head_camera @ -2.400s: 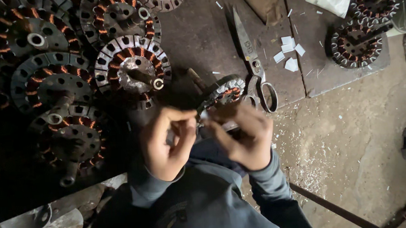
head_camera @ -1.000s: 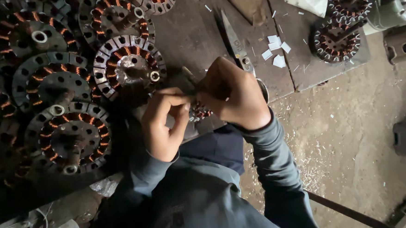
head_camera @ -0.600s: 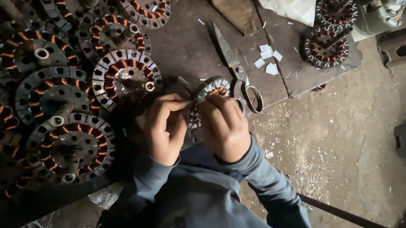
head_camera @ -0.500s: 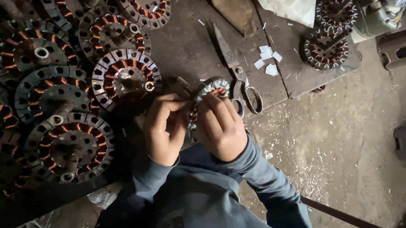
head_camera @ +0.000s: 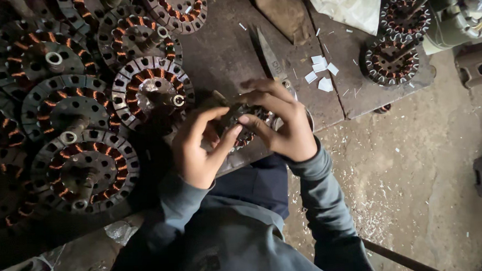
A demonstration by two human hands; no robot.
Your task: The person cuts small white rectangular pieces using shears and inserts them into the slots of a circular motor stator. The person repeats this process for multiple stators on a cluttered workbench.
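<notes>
Both hands were closed on the small wound stator (head_camera: 246,124), left hand (head_camera: 198,151) bracing, right hand (head_camera: 284,125) fingering the windings, just left of the scissors (head_camera: 270,60). Next: probably a steady pinch, fine finger work.

— How are the hands placed?
— The left hand (head_camera: 198,151) and right hand (head_camera: 284,122) meet close together, palms turned inward, fingers (head_camera: 227,139) curled and pinching between them.
— And the arms?
— Both forearms, in grey-blue sleeves, angle up from the body, wrists bent.
</notes>
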